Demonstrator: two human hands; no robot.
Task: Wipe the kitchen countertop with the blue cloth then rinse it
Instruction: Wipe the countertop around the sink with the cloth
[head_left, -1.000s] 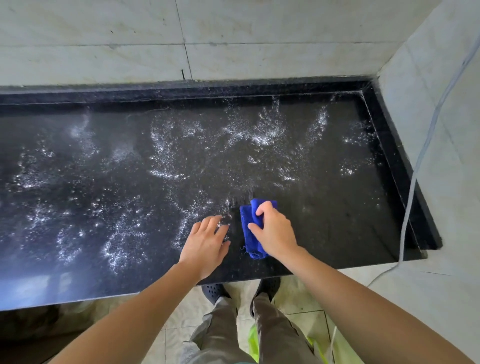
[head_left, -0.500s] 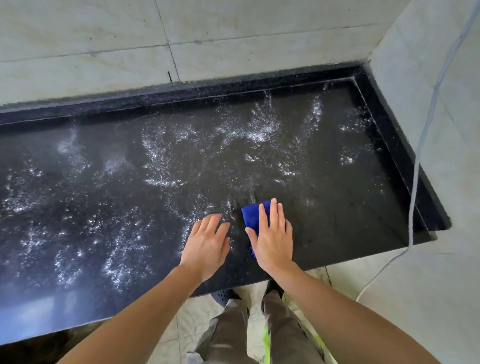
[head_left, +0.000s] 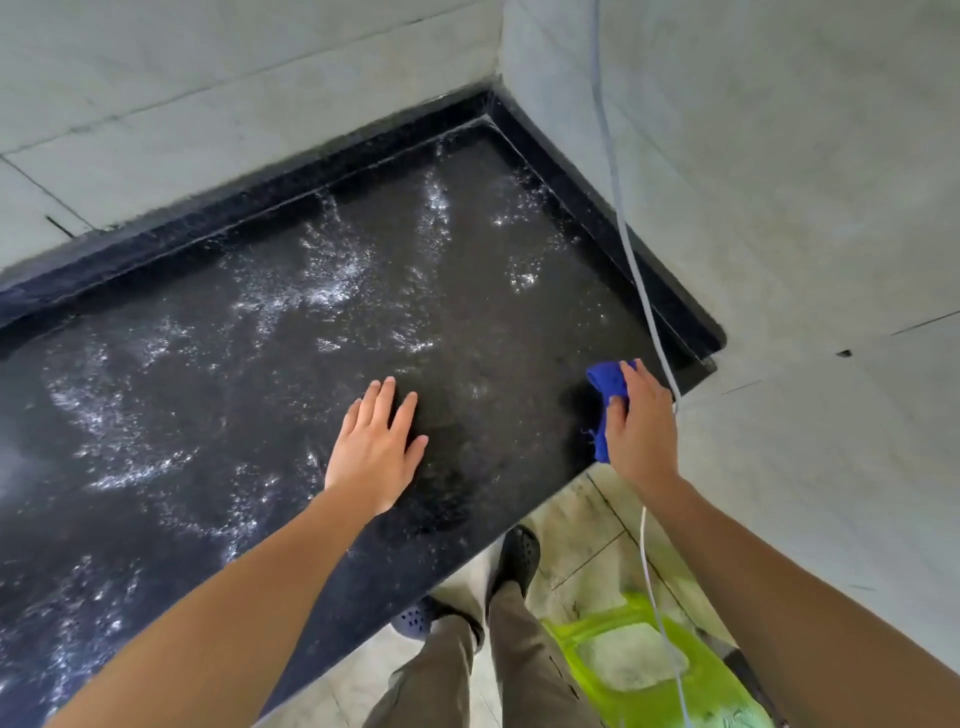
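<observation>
Swept well to the right since half a second ago: blue cloth (head_left: 605, 384), then under a flat palm just beside left hand, now close to right end of countertop (head_left: 208, 364), with view swung toward right corner.

Far left and middle of countertop: white speckled residue in arcs and patches, unwiped by the look of it. Darker, cleaner-looking strip along near edge toward right.

Left hand (head_left: 376, 452): flat on stone, fingers straight and slightly spread, grasping nothing, bracing only.

Blue cloth: bunched, at right end near front edge; on the stone or just above it, cannot tell. Lower end close to near edge.

Right hand (head_left: 641, 431): grasping cloth, thumb pressed across its front, fingers curled behind.

Just right of that hand: thin white cable (head_left: 627, 249) hanging down past wall (head_left: 779, 208), touching knuckles or barely clear, cannot tell. Below, on floor: green stool-like object (head_left: 711, 680), dark shoes (head_left: 517, 553).

Risks, as judged:
- Snagging cable on next stroke, from hand working tight against it.
- Missing far right corner, from raised dark rim trapping residue.
- Smearing rather than lifting, from bunched cloth giving small contact patch.
- Pushing residue off near edge onto floor and shoes.

Rinse not yet begun; no tap in view.
</observation>
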